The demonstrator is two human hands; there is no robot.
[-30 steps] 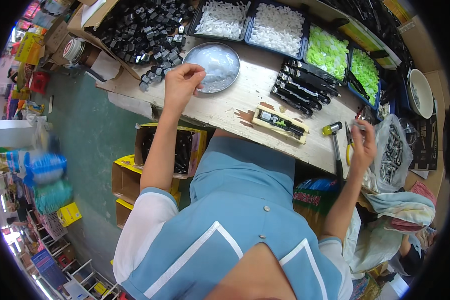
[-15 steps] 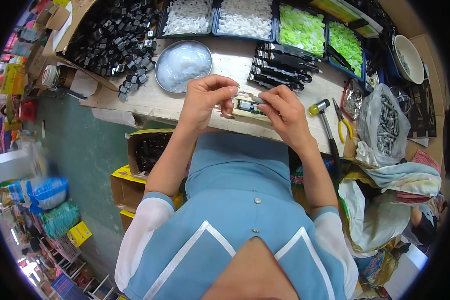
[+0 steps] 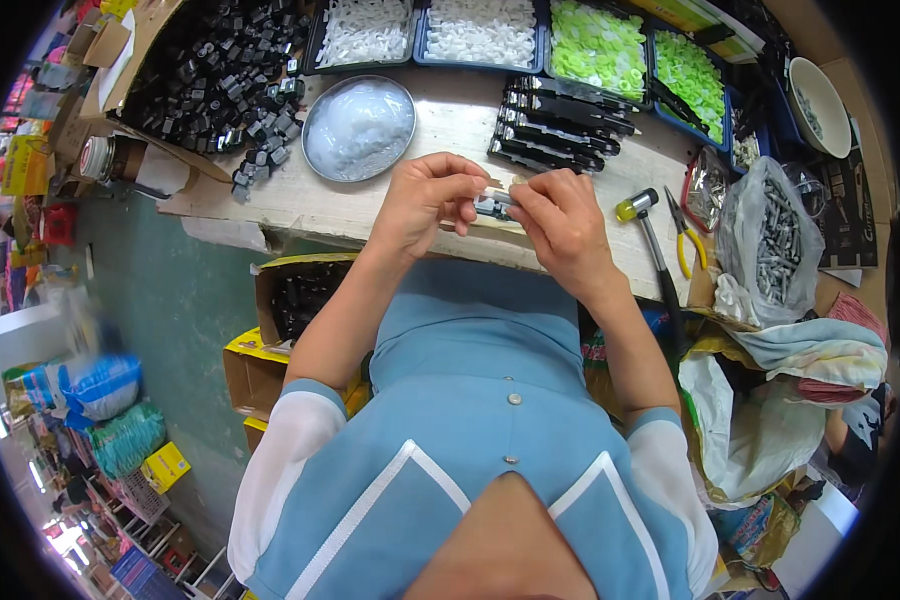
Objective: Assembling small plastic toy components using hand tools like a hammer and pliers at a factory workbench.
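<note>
My left hand (image 3: 425, 205) and my right hand (image 3: 562, 225) meet over the front edge of the wooden workbench (image 3: 370, 205). Between the fingertips of both sits a small black and metal part (image 3: 494, 205), mostly hidden by my fingers. Just beyond my hands lies a row of long black assembled pieces (image 3: 560, 125). A round metal dish of small clear bits (image 3: 359, 128) stands to the left of them.
Trays of white parts (image 3: 425, 30) and green parts (image 3: 635, 55) line the back; a heap of black parts (image 3: 220, 70) lies far left. A yellow-headed hammer (image 3: 642, 225), yellow-handled pliers (image 3: 685, 235) and a bag of metal screws (image 3: 775, 240) sit right. Cardboard boxes (image 3: 290, 300) stand below the bench.
One second ago my left hand was at the metal dish and my right was out by the screw bag. Both came together at the bench front and now hold the small part.
</note>
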